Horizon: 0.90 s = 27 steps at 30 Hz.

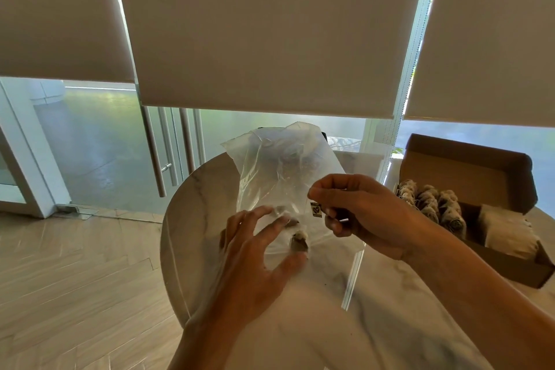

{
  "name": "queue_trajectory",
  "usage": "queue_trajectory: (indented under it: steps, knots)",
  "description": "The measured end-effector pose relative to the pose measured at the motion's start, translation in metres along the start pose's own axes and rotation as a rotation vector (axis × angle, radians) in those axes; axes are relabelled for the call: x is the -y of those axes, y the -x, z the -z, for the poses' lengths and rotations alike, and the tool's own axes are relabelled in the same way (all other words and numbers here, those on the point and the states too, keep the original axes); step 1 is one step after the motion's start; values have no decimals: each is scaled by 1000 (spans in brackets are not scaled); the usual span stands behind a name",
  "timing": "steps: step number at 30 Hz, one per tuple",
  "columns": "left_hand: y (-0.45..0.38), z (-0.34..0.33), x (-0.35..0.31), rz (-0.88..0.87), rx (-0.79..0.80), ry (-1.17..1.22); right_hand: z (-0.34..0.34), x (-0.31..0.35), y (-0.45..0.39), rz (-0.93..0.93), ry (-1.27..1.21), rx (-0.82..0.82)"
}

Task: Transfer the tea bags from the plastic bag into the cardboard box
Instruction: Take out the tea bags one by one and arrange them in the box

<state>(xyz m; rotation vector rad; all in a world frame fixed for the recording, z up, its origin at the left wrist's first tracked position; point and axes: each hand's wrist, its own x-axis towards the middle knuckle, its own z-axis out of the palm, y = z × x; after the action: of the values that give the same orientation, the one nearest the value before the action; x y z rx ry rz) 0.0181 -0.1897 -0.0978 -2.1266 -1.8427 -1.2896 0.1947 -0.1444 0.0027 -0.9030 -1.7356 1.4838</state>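
Clear crumpled plastic bag [279,171], nearly empty

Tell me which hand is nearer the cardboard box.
Right. The right hand is just left of the cardboard box, pinching a tea bag tag. The left hand is farther left, at the plastic bag.
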Motion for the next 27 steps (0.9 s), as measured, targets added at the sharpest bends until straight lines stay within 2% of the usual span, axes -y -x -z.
queue_trajectory:
  steps: [7,11,15,19,23,27]
  knots:
    - [-14,-4,-6,-124,87,-116,10,1,8,38,6,36]
    - [-16,-6,-7,-150,45,-65,23,0,18,39,-19,51]
    - [-20,4,-12,-29,12,74,46,-2,33,24,-43,56]
    - [-33,17,-20,96,57,248,72,-12,48,-20,91,101]
    - [-44,11,-29,137,101,307,85,-21,56,-39,223,112]
    - [-54,0,-45,125,93,322,88,-22,56,48,231,19]
